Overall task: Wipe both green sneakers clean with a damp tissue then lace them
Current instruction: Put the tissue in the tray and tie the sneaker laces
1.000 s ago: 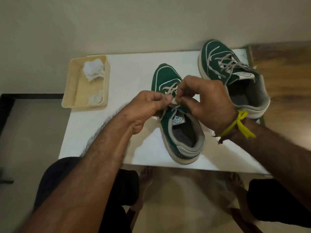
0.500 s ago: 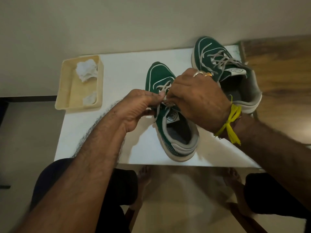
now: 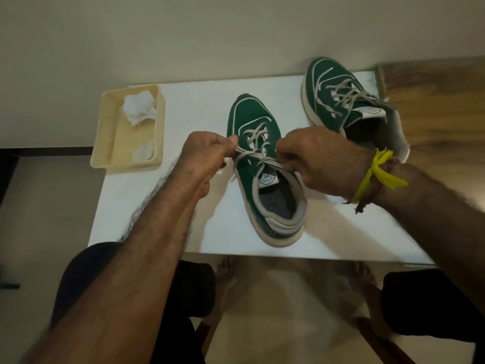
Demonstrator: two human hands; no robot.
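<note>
A green sneaker [image 3: 252,119] with a grey collar stands in the middle of the white table [image 3: 199,106], toe pointing away from me. Its grey lace [image 3: 258,160] is stretched sideways across the tongue. My left hand [image 3: 207,156] pinches the lace's left end beside the shoe. My right hand [image 3: 317,161] grips the right end, a yellow band tied at its wrist. The second green sneaker [image 3: 341,93] sits at the table's far right corner with its laces crossed and loose. Crumpled white tissues [image 3: 137,107] lie in a cream tray [image 3: 105,143].
The cream tray stands at the table's far left corner. A pale wall runs behind the table. Wooden flooring [image 3: 433,106] lies to the right. My knees and bare feet [image 3: 225,282] show below the table's near edge.
My hands, close together over the shoe's tongue earlier, have moved apart sideways, drawing the lace taut across the sneaker. The second sneaker and tray have not moved.
</note>
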